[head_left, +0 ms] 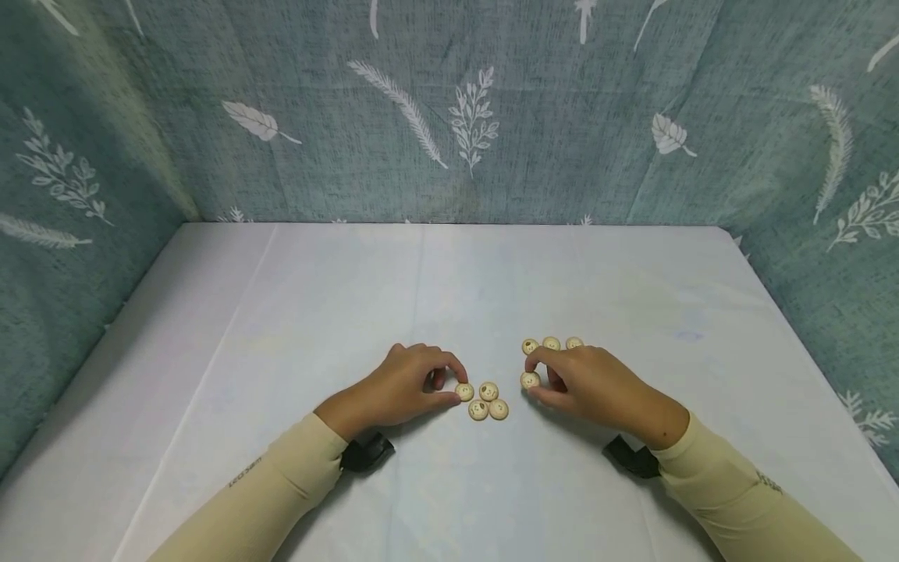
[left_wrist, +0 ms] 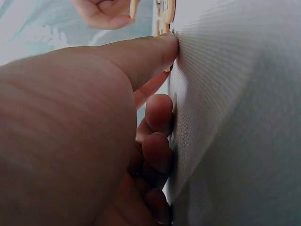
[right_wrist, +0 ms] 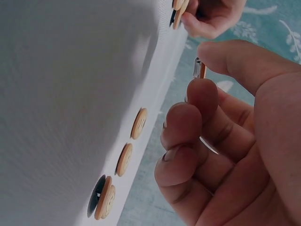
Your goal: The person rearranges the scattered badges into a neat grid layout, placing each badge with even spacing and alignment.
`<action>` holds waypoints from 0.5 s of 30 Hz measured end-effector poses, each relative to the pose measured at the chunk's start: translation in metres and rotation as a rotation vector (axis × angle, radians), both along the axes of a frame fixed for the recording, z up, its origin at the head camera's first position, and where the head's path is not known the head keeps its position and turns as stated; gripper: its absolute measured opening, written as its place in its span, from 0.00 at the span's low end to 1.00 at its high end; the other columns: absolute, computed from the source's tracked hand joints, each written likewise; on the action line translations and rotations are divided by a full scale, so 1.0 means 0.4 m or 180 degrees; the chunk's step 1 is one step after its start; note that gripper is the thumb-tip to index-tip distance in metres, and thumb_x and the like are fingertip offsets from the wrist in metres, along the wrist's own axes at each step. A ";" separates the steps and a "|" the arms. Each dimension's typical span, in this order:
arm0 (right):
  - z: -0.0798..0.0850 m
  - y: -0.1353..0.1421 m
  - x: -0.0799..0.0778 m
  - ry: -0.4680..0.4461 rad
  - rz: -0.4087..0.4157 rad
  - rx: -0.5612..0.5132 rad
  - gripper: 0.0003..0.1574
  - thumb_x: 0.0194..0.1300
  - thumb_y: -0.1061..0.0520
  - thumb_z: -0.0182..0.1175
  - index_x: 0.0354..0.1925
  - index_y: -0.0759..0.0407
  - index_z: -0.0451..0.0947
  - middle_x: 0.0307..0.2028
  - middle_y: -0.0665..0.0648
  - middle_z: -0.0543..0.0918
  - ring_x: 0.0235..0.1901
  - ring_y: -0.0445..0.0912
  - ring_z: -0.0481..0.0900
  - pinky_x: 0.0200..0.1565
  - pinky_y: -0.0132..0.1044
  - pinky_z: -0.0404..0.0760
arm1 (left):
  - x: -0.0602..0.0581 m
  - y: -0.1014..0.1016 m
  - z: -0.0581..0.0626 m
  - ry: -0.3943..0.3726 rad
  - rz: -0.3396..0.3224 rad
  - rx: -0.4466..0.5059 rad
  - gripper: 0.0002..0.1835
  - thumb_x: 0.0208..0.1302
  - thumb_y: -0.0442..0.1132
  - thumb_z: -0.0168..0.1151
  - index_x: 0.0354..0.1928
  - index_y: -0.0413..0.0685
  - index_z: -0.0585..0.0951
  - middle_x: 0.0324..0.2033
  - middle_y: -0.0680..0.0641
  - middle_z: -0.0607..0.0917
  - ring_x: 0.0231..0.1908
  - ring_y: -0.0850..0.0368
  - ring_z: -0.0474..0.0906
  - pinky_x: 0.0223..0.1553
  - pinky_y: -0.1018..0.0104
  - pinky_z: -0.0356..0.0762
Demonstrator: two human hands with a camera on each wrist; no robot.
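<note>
My left hand [head_left: 410, 382] pinches a round wooden disc [head_left: 464, 392] between thumb and index finger at the table surface. Close to its right, three more discs [head_left: 478, 410] with small printed faces lie clustered. The right hand [head_left: 586, 388] holds another face-printed disc [head_left: 530, 380] between thumb and index finger. Seen edge-on in the right wrist view, this held disc [right_wrist: 203, 70] has a silvery metal piece on its back. Beyond the right hand a row of similar discs [head_left: 551, 343] lies on the table, partly hidden by that hand.
A white cloth covers the table [head_left: 316, 289]. Grey-green fabric [head_left: 534, 117] with white leaf prints rises behind and at both sides. Black wrist straps [head_left: 367, 453] sit at both cuffs. In the right wrist view, something dark [right_wrist: 96, 195] shows beneath the nearest disc.
</note>
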State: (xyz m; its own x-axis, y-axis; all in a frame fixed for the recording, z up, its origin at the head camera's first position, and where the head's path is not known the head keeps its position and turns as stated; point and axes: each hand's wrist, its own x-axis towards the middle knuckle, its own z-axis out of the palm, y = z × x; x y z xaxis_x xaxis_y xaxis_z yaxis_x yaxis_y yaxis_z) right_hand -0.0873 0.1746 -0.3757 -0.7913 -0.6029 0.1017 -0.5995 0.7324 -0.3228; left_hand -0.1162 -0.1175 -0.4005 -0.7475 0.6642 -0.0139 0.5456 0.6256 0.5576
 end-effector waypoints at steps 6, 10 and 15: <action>0.007 0.003 -0.002 -0.0082 -0.0019 -0.0055 0.11 0.63 0.53 0.69 0.42 0.51 0.79 0.17 0.37 0.68 0.19 0.29 0.61 0.29 0.28 0.66 | 0.000 -0.003 0.003 -0.0026 -0.0009 -0.0009 0.09 0.62 0.50 0.70 0.43 0.67 0.82 0.26 0.64 0.74 0.32 0.66 0.68 0.44 0.58 0.58; 0.009 0.008 -0.004 -0.0045 -0.0077 -0.0058 0.11 0.62 0.53 0.70 0.41 0.51 0.79 0.17 0.37 0.68 0.21 0.30 0.62 0.29 0.28 0.66 | 0.000 -0.002 0.002 -0.0012 0.0002 -0.0024 0.09 0.62 0.50 0.71 0.43 0.67 0.82 0.26 0.64 0.74 0.32 0.66 0.68 0.44 0.58 0.58; 0.008 0.018 -0.009 -0.0063 -0.0170 -0.0044 0.11 0.62 0.54 0.69 0.42 0.52 0.79 0.18 0.38 0.69 0.21 0.31 0.63 0.29 0.29 0.67 | 0.000 -0.001 -0.002 -0.0025 -0.0002 -0.0017 0.09 0.62 0.50 0.71 0.43 0.67 0.82 0.26 0.64 0.73 0.32 0.66 0.68 0.43 0.59 0.58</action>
State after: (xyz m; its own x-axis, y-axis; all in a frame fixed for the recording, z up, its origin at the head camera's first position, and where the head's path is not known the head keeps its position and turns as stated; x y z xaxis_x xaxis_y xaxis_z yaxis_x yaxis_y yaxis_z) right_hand -0.0910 0.1817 -0.3725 -0.8243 -0.5583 0.0939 -0.5530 0.7586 -0.3445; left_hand -0.1163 -0.1177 -0.4011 -0.7469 0.6645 -0.0233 0.5416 0.6284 0.5584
